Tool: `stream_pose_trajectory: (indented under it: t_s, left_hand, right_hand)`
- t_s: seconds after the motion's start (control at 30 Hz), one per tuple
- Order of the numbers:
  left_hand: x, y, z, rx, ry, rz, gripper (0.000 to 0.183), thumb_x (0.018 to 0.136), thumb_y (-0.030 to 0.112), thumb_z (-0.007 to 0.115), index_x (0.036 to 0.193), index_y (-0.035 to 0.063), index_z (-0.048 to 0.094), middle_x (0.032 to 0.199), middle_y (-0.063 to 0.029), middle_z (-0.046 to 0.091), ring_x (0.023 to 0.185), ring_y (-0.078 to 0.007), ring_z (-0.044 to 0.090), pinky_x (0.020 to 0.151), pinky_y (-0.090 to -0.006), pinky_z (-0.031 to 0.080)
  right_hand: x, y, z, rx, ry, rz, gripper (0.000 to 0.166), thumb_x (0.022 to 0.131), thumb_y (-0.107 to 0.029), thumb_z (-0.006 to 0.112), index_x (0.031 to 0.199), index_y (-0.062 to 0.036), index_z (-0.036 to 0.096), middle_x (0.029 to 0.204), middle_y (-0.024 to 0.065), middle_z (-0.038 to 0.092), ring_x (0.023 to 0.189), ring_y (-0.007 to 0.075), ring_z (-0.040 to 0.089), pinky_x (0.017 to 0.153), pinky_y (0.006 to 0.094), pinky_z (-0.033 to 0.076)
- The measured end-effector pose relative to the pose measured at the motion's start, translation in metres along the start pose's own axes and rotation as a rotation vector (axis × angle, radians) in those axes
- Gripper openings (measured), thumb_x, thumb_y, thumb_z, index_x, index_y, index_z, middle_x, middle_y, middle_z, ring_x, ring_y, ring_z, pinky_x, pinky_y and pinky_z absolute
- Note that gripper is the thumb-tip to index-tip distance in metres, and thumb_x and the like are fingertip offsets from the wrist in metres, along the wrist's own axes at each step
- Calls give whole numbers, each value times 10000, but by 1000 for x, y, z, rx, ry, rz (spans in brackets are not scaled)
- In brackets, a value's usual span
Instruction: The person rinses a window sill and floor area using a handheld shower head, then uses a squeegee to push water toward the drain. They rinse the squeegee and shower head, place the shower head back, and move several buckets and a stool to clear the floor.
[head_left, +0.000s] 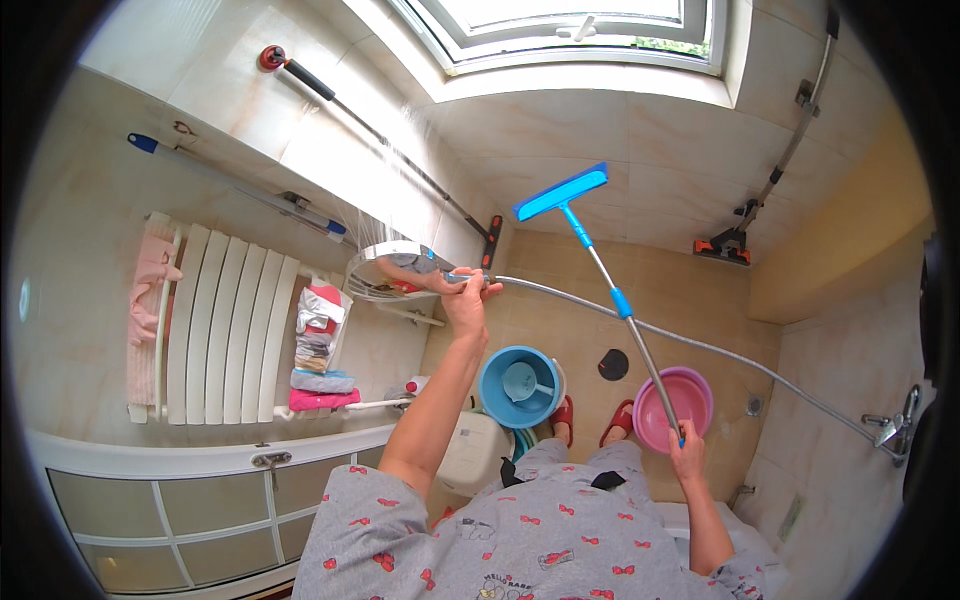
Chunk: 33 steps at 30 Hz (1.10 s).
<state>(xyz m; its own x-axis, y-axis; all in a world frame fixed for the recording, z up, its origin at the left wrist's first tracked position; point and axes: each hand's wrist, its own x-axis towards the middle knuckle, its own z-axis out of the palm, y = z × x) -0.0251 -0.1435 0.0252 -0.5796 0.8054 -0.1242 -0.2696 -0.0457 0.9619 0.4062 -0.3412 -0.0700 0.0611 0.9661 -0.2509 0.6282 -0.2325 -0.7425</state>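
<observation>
My left hand (466, 300) grips the handle of a round chrome shower head (394, 270), which sprays water toward the tiled wall at the upper left. A metal shower hose (720, 349) runs from that handle to the faucet (895, 429) on the right wall. My right hand (688, 452) is closed around the lower end of a long-handled squeegee (646, 352). Its blue head (562, 192) points up toward the wall under the window. Below the squeegee's shaft lies a pink basin (697, 401) on the floor.
A blue bucket (491, 405) with a dipper (520, 381) inside stands beside my feet. Near it are a beige lidded bin (472, 454) and a round floor drain (613, 364). A radiator (225, 322) with cloths is at left. Long-handled tools lean or hang along the walls.
</observation>
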Motion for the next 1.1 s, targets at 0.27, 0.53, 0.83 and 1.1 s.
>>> stream_pose_trajectory:
  t_s: [0.27,0.53,0.83,1.1]
  left_hand:
    - [7,18,-3,-31,104,45,298,825,55,636,1062,75,456,879,-92,612,647,-254,670,610,-293,560]
    - [-6,35,17,-71,101,76,289,828,45,628,1058,58,452,892,-104,601,669,-269,671,638,-320,577]
    - [-2,82,60,-53,60,151,182,867,17,578,1018,37,480,861,-86,575,650,-219,652,666,-316,590]
    - [7,46,42,-26,85,56,303,835,36,602,1080,50,424,921,-127,610,681,-288,678,628,-318,584]
  right_hand:
    - [2,2,1,-143,-108,-8,193,836,-239,629,962,-103,577,752,137,638,707,346,637,616,423,476]
    - [-9,25,0,-38,-56,-10,189,852,-266,611,950,-109,574,746,162,641,711,389,625,625,478,469]
    - [10,26,-13,56,66,18,185,863,-212,600,964,-60,566,751,170,616,700,344,618,618,424,461]
    - [2,35,-17,67,91,60,192,869,-212,596,969,-53,558,753,167,614,679,322,615,614,407,459]
